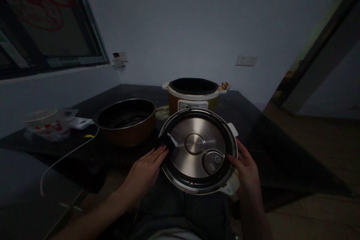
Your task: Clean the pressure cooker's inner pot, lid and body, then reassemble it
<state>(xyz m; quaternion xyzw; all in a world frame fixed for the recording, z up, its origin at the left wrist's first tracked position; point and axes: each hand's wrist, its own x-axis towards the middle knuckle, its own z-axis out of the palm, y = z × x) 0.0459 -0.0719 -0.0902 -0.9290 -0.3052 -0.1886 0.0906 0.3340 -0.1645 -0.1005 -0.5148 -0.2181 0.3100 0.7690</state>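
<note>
My right hand grips the right edge of a round pressure cooker lid, thumb on the inner rim. The lid is tilted, with its steel underside, black seal ring and small valve plate facing me. In my left hand, the closed fingers press a dark cloth with a whitish edge against the lid's left rim. Just behind the lid stands the electric pressure cooker, its top uncovered and its dark inside showing. The lid hides part of its front panel.
A wide brown pot with a dark inside stands left on the black table. Farther left are a bowl in a plastic bag, a white box and a white cable. Wall sockets are behind.
</note>
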